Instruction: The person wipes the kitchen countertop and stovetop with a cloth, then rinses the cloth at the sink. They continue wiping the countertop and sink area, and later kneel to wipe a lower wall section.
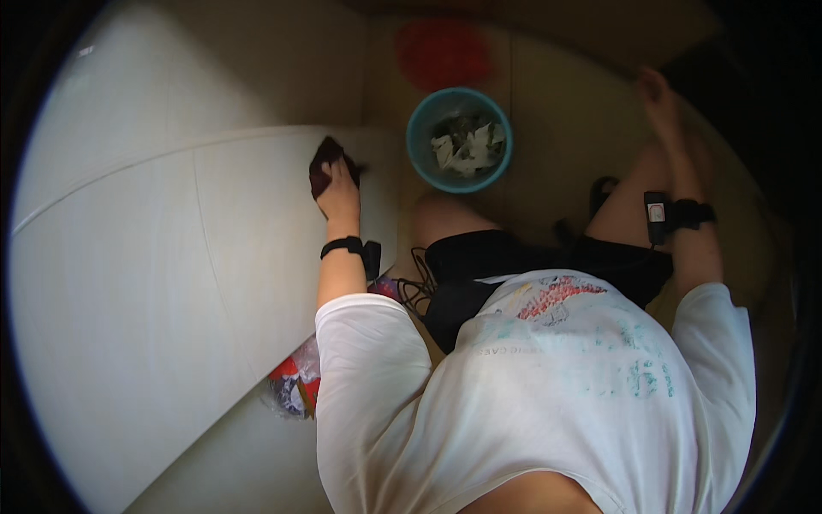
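My left hand [340,196] holds a dark maroon cloth [326,160] against a white panelled surface [257,212], close to its far right corner. Part of the cloth sticks out past my fingers. On the other side, my right hand [656,96] is beyond my right knee, dim and blurred. Its fingers look loosely bent, and nothing can be made out in them. Both forearms wear black straps with small devices.
A blue round bin [415,138] with crumpled white paper and other waste stands on the floor ahead. Behind it is a blurred red round object [443,54]. Black cables [416,283] hang by my left thigh. Plastic-wrapped packages [292,385] lie under the white surface's edge.
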### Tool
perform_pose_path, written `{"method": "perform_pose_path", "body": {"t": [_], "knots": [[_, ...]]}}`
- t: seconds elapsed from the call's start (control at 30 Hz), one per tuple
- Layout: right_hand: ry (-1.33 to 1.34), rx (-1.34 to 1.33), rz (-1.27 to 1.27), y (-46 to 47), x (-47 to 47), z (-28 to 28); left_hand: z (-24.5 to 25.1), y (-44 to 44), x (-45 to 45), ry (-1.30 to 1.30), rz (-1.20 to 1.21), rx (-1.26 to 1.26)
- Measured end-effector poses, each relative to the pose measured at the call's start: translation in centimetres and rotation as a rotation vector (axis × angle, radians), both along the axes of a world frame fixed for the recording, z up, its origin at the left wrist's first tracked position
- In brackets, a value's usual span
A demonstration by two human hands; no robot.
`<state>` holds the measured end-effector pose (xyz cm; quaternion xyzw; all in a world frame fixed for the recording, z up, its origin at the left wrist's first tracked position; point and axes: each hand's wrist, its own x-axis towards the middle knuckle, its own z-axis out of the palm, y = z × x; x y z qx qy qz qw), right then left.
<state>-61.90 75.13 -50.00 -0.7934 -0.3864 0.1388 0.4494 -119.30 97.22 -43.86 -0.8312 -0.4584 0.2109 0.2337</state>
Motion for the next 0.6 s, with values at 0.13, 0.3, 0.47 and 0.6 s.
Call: {"method": "perform_pose_path", "body": {"t": [0.13,0.3,0.47,0.6], "knots": [[0.05,-0.083,-0.019,-0.7,0.4,-0.8,1.2,0.5,-1.5,-0.073,-0.106,0.072],[0.025,0.028,0.034,-1.0,0.2,-2.1,16.3,1.6,2.6,-0.022,0.183,0.414],[0.046,-0.114,0.027,-1.2,0.3,-2.1,17.3,2.1,4.7,0.099,0.034,0.893],[0.051,-0.074,0.059,-1.6,0.0,-2.3,6.9,4.7,4.8,0.008,-0.065,0.51]]}}
